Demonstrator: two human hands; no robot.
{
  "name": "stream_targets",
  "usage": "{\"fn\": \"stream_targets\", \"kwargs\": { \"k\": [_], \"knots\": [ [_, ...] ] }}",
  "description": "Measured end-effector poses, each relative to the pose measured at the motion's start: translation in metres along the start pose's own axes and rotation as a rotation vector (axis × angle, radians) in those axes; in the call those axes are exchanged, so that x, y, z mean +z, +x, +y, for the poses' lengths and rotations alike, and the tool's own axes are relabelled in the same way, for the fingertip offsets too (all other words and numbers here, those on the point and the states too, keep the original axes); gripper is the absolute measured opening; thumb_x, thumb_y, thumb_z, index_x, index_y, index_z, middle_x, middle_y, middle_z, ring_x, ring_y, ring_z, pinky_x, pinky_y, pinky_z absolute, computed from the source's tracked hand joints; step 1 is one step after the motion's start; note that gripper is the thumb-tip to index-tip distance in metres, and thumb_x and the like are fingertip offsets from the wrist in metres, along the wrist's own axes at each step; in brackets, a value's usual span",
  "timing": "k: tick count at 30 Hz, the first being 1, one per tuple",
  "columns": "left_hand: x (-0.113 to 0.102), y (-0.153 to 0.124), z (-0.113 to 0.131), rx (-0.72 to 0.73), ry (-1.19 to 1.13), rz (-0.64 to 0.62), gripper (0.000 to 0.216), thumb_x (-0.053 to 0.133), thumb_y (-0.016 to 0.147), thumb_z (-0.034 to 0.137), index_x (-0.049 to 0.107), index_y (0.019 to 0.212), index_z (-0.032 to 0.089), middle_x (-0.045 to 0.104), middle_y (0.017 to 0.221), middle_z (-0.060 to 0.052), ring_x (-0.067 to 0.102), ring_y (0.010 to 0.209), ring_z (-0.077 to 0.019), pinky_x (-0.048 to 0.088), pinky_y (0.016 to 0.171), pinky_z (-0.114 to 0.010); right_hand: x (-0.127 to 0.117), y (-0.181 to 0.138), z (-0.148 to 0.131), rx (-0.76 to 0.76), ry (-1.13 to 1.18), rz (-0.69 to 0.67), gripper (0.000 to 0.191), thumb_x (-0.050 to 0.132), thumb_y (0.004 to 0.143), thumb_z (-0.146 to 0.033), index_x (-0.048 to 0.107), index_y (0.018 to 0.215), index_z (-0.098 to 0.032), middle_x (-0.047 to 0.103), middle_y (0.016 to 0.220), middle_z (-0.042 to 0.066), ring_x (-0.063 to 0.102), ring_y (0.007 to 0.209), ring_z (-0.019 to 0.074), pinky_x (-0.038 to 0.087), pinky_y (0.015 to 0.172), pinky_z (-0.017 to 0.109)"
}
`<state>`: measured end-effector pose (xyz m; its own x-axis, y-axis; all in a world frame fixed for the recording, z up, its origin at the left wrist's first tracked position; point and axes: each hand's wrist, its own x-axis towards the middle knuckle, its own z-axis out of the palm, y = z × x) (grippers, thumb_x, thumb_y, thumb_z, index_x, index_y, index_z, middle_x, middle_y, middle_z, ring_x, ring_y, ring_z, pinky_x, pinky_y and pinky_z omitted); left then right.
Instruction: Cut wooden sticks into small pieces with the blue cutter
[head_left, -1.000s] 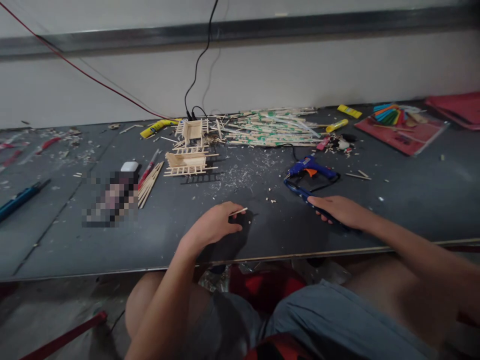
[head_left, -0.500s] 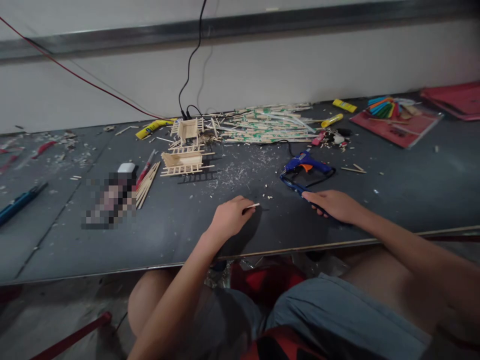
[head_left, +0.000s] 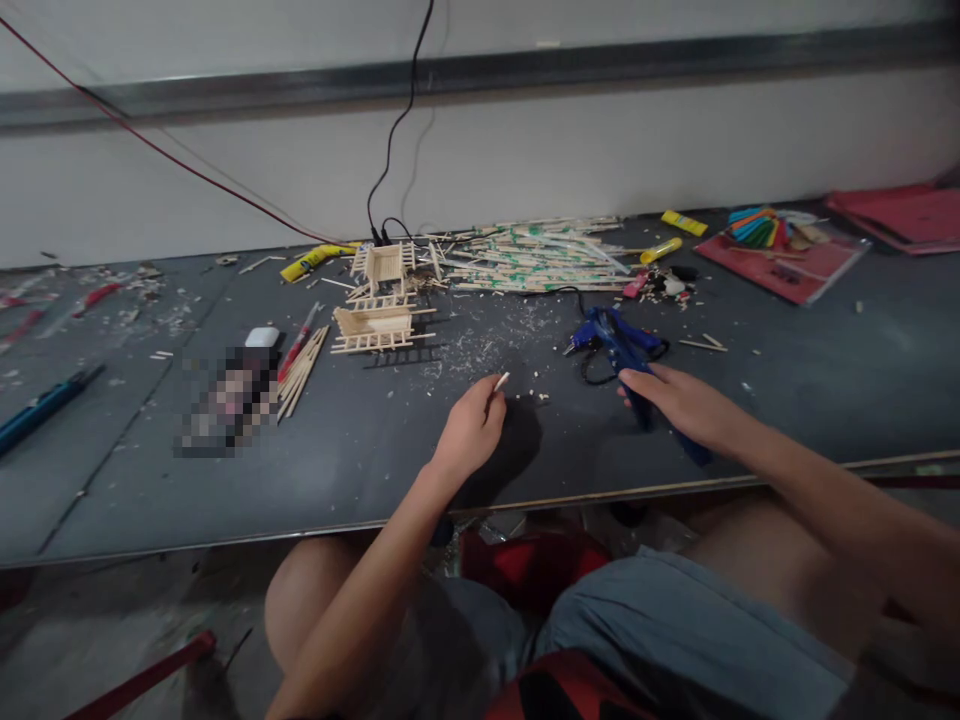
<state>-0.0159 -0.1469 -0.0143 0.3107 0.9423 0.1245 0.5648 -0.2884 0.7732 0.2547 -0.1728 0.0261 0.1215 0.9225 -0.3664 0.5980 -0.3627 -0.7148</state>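
Note:
My left hand (head_left: 474, 420) is closed in a pinch over the table, with the pale end of a short wooden stick (head_left: 502, 381) poking out past the fingers. My right hand (head_left: 679, 395) is wrapped around a long blue hand tool (head_left: 619, 345), angled up and to the left. Its lower end shows beneath the palm; motion blur hides its exact kind. Just behind that tool lies a blue glue gun (head_left: 637, 336), partly covered by it. Small cut bits of stick (head_left: 541, 397) lie between my two hands.
Two small stick-built models (head_left: 382, 325) stand left of centre, near loose sticks (head_left: 300, 375) and a red pen (head_left: 298, 343). A long pile of sticks (head_left: 540, 258) runs along the wall. Yellow glue tubes (head_left: 660, 251) and a red folder (head_left: 795, 275) lie back right.
My left hand has turned, tipping the short stick's end upward. My right hand has raised the blue tool and swung it more upright, now across the glue gun. The view has shifted slightly.

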Motion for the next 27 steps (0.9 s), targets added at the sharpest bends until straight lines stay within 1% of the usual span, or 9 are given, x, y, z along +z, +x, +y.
{"fn": "stream_targets", "kwargs": {
  "k": [3, 6, 9, 11, 16, 18, 21, 25, 27],
  "knots": [
    [0.002, -0.007, 0.004, -0.038, -0.204, -0.038, 0.035, 0.031, 0.089, 0.031, 0.051, 0.115, 0.017, 0.060, 0.085, -0.004, 0.054, 0.078, -0.0121, 0.042, 0.075, -0.025, 0.013, -0.017, -0.010, -0.105, -0.037, 0.064, 0.047, 0.040, 0.077, -0.063, 0.059, 0.095, -0.023, 0.066, 0.092, 0.005, 0.059, 0.088, 0.0244, 0.045, 0.075, 0.034],
    [0.005, -0.013, 0.007, -0.094, -0.436, -0.116, 0.035, 0.033, 0.089, 0.034, 0.052, 0.111, 0.016, 0.056, 0.075, -0.002, 0.049, 0.063, -0.0089, 0.041, 0.063, -0.022, 0.030, -0.030, -0.015, -0.180, -0.013, 0.087, 0.045, 0.042, 0.078, -0.059, 0.056, 0.103, -0.024, 0.065, 0.094, 0.005, 0.058, 0.090, 0.0248, 0.044, 0.077, 0.035],
    [0.006, -0.017, 0.009, -0.146, -0.653, -0.190, 0.034, 0.036, 0.087, 0.035, 0.051, 0.109, 0.015, 0.053, 0.073, -0.001, 0.043, 0.054, -0.0062, 0.037, 0.054, -0.020, 0.047, -0.034, -0.013, -0.266, 0.039, 0.142, 0.043, 0.046, 0.078, -0.055, 0.054, 0.107, -0.024, 0.063, 0.100, 0.005, 0.057, 0.094, 0.0235, 0.043, 0.081, 0.034],
    [0.007, -0.019, 0.011, -0.184, -0.743, -0.212, 0.032, 0.039, 0.085, 0.034, 0.052, 0.106, 0.014, 0.050, 0.070, 0.001, 0.040, 0.051, -0.0048, 0.033, 0.049, -0.019, 0.057, -0.034, -0.011, -0.303, 0.051, 0.198, 0.043, 0.049, 0.078, -0.052, 0.053, 0.110, -0.023, 0.062, 0.104, 0.005, 0.056, 0.095, 0.0226, 0.042, 0.084, 0.034],
    [0.010, -0.021, 0.016, -0.238, -0.810, -0.244, 0.031, 0.043, 0.084, 0.037, 0.053, 0.102, 0.014, 0.034, 0.056, 0.007, 0.030, 0.044, -0.0032, 0.025, 0.043, -0.017, 0.070, -0.035, -0.008, -0.372, -0.021, 0.270, 0.048, 0.057, 0.073, -0.049, 0.053, 0.112, -0.022, 0.059, 0.110, 0.007, 0.054, 0.102, 0.0233, 0.039, 0.089, 0.037],
    [0.011, -0.022, 0.018, -0.225, -0.821, -0.250, 0.031, 0.044, 0.083, 0.039, 0.051, 0.099, 0.014, 0.035, 0.056, 0.007, 0.031, 0.044, -0.0031, 0.025, 0.043, -0.017, 0.073, -0.038, -0.008, -0.393, -0.063, 0.272, 0.048, 0.058, 0.072, -0.049, 0.053, 0.112, -0.023, 0.059, 0.110, 0.007, 0.054, 0.102, 0.0237, 0.039, 0.089, 0.038],
    [0.012, -0.022, 0.020, -0.180, -0.824, -0.251, 0.029, 0.043, 0.083, 0.040, 0.051, 0.094, 0.014, 0.042, 0.059, 0.005, 0.035, 0.047, -0.0039, 0.028, 0.045, -0.018, 0.075, -0.042, -0.009, -0.407, -0.090, 0.241, 0.050, 0.058, 0.072, -0.048, 0.051, 0.115, -0.024, 0.058, 0.111, 0.007, 0.053, 0.103, 0.0240, 0.040, 0.090, 0.039],
    [0.011, -0.021, 0.019, -0.122, -0.758, -0.250, 0.028, 0.040, 0.085, 0.039, 0.048, 0.077, 0.014, 0.047, 0.063, 0.002, 0.037, 0.050, -0.0049, 0.031, 0.049, -0.020, 0.078, -0.047, -0.009, -0.435, -0.110, 0.199, 0.050, 0.058, 0.073, -0.047, 0.049, 0.117, -0.024, 0.056, 0.114, 0.007, 0.051, 0.107, 0.0239, 0.038, 0.093, 0.039],
    [0.011, -0.022, 0.017, -0.103, -0.711, -0.251, 0.028, 0.038, 0.086, 0.038, 0.046, 0.073, 0.015, 0.047, 0.064, 0.001, 0.038, 0.052, -0.0057, 0.032, 0.051, -0.020, 0.079, -0.050, -0.010, -0.441, -0.111, 0.191, 0.049, 0.057, 0.074, -0.047, 0.049, 0.116, -0.024, 0.056, 0.113, 0.007, 0.052, 0.106, 0.0240, 0.038, 0.093, 0.040]
  ]
}}
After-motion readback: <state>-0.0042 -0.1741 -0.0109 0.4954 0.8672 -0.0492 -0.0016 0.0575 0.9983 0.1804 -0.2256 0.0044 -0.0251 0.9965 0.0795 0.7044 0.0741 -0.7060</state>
